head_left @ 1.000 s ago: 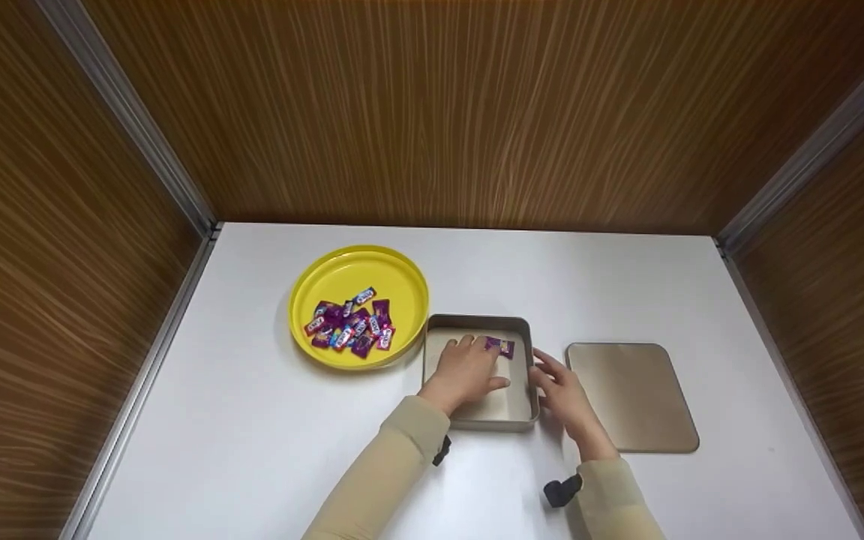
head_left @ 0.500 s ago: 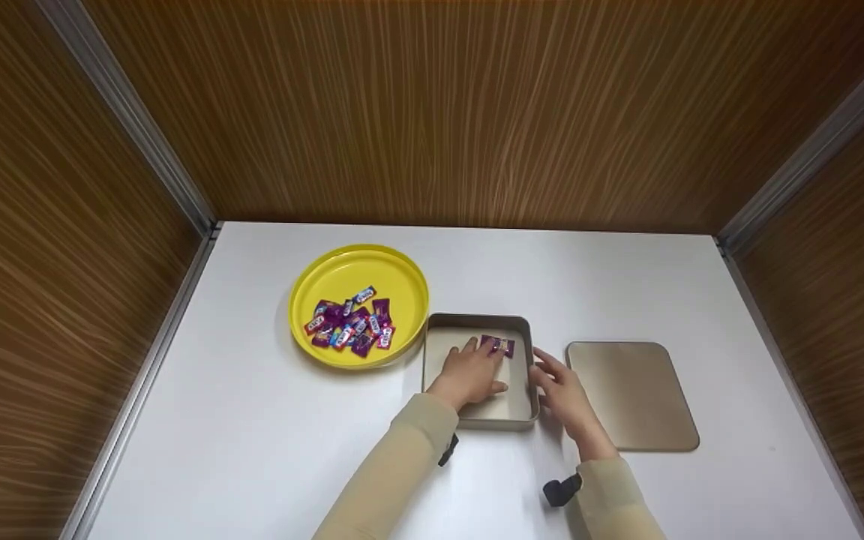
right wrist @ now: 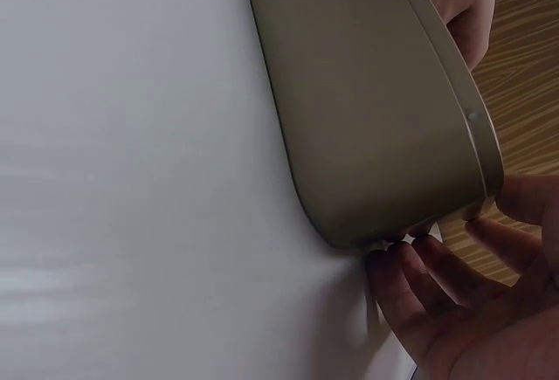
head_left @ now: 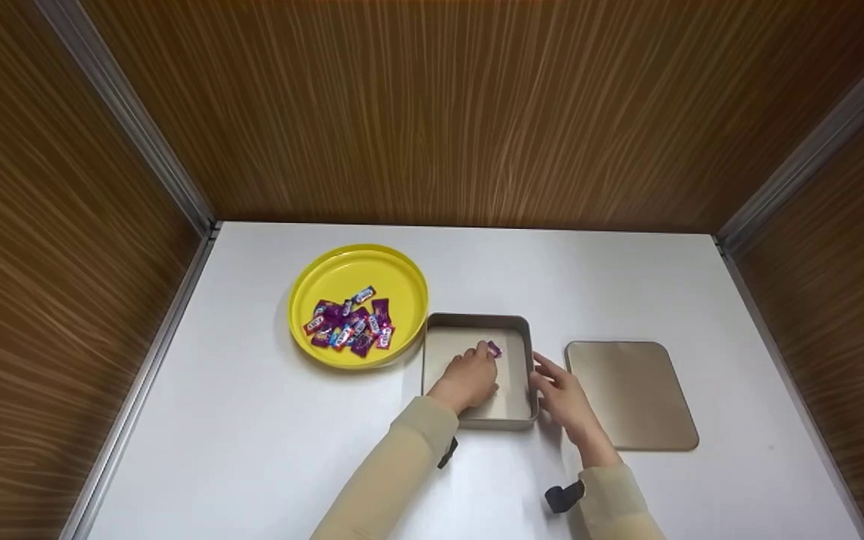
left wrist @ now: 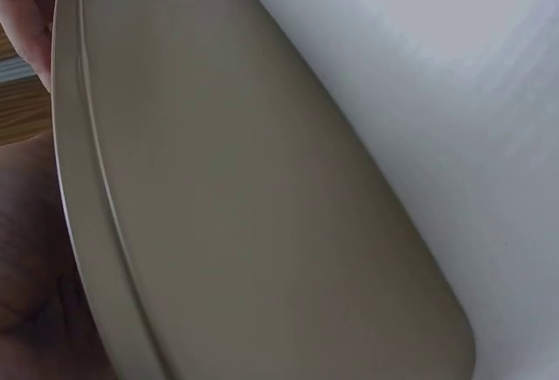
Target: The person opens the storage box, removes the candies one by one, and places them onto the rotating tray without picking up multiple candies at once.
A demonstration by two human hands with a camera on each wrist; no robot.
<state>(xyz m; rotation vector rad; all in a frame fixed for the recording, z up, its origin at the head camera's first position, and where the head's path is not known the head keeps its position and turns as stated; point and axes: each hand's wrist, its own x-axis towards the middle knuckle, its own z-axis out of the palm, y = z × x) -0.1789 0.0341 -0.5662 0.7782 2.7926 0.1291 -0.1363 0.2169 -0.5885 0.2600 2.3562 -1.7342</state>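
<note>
A square beige metal tin stands without its lid on the white table. My left hand is inside it, its fingers curled over a purple wrapped candy that peeks out past the fingertips. In the left wrist view the tin's wall hides most of the left hand. Against the tin's right side rests my right hand. The right wrist view shows the fingertips of this hand touching the tin's outer wall, fingers only slightly bent.
A round yellow plate with a pile of wrapped candies stands left of the tin, close to its corner. On the right lies a flat beige lid. Wood-grain panels enclose the back and sides of the table.
The left hand's spread fingers have curled in, and the purple candy has shifted slightly left and is now mostly covered. The right hand stays at the tin's side.
</note>
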